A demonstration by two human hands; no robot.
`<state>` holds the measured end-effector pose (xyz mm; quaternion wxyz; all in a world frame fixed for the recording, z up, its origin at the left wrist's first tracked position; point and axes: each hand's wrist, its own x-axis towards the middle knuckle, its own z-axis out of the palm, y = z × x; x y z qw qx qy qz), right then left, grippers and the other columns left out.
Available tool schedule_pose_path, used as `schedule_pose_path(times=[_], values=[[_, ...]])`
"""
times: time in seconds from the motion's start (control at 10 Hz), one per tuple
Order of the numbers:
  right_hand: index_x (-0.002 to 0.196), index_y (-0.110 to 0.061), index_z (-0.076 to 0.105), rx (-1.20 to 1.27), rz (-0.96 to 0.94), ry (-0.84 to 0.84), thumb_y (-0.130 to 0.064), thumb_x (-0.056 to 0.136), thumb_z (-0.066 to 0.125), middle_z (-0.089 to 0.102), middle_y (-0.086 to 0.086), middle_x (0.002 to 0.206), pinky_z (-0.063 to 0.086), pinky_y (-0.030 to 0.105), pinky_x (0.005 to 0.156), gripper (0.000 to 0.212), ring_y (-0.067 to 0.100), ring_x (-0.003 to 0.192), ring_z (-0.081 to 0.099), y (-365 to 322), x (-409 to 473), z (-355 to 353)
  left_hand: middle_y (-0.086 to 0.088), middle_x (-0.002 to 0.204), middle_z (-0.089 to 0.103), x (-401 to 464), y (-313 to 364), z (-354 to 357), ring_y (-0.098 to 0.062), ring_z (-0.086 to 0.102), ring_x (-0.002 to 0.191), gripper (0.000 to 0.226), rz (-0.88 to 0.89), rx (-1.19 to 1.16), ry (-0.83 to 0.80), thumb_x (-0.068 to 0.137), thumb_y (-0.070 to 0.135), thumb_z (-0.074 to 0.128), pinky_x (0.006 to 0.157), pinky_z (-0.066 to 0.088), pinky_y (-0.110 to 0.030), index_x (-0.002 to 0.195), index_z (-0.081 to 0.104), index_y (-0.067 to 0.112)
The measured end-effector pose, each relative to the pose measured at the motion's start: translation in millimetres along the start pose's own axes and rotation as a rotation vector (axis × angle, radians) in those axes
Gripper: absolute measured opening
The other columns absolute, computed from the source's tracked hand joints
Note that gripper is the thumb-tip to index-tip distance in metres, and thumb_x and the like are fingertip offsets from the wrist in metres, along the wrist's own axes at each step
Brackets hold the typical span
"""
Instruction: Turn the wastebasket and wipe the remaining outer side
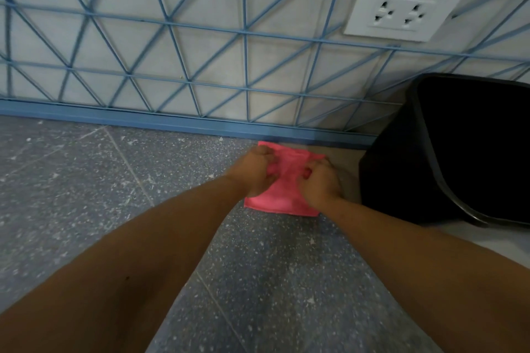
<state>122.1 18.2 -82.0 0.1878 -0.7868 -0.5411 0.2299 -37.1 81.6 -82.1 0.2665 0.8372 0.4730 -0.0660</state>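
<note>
Two bare hands work at one pink bag (282,198) that lies on the speckled grey floor (86,186), just in front of the blue baseboard (172,120). The left hand (255,170) sits on the bag's left side, its fingers curled into the thin pink material and gripping a bunch of it near the top edge. The right hand (321,183) sits on the bag's right side, its fingers likewise curled and pinching the material, with fingertips dug into a fold near the middle of the bag. Both hands are close together, with a narrow strip of the bag showing between them, and both forearms reach forward from the bottom of the view to meet at the bag. The bag's far edge lies right by the baseboard, and its near edge lies flat on the floor, closer to the person. Whether the bag holds anything cannot be told. Right of the bag, just beside it, stands a black bin (464,152), tilted in the view, its open mouth dark; the right hand is near the bin's side but apart from it. Behind the bag rises a pale wall (200,51) covered with a blue wire grid (243,34) of crossing diagonal and straight lines. Above the bin, on the wall, sits a white power socket (404,8) with two outlets and a small written label at its top.
</note>
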Motion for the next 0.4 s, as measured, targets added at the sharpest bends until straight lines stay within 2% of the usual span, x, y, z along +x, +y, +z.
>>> schedule_pose_path(times=[0.1, 0.2, 0.3, 0.4], values=[[0.113, 0.000, 0.065, -0.024, 0.017, -0.106, -0.011, 0.086, 0.058, 0.064, 0.017, 0.120, 0.045, 0.030, 0.093, 0.030, 0.032, 0.109, 0.059, -6, -2, -3, -0.007, 0.180, 0.031, -7, 3, -6, -0.028, 0.026, 0.167, 0.064, -0.003, 0.094, -0.071, 0.112, 0.036, 0.056, 0.137, 0.025, -0.039, 0.170, 0.038, 0.017], [0.118, -0.004, 0.063, 0.010, -0.035, -0.164, -0.011, 0.085, 0.057, 0.065, 0.016, 0.121, 0.047, 0.035, 0.097, 0.034, 0.030, 0.109, 0.060, -19, -11, -20, -0.012, 0.179, 0.033, -21, 10, -23, -0.033, 0.031, 0.166, 0.067, -0.001, 0.095, -0.087, 0.110, 0.032, 0.061, 0.136, 0.027, -0.042, 0.171, 0.036, 0.019], [0.123, -0.007, 0.061, -0.004, -0.126, -0.150, -0.012, 0.085, 0.057, 0.062, 0.016, 0.124, 0.042, 0.036, 0.103, 0.039, 0.031, 0.116, 0.056, -28, -17, -41, -0.016, 0.169, 0.050, -33, 18, -50, -0.034, 0.049, 0.156, 0.061, 0.006, 0.095, -0.038, 0.109, 0.027, 0.062, 0.127, 0.039, -0.041, 0.166, 0.045, 0.016], [0.126, -0.005, 0.058, 0.037, -0.186, -0.114, -0.015, 0.087, 0.058, 0.057, 0.017, 0.128, 0.040, 0.031, 0.103, 0.039, 0.031, 0.120, 0.052, -48, -27, -65, -0.014, 0.157, 0.063, -47, 30, -85, -0.035, 0.057, 0.147, 0.050, 0.005, 0.058, 0.055, 0.108, 0.029, 0.063, 0.119, 0.046, -0.040, 0.156, 0.059, 0.015]])
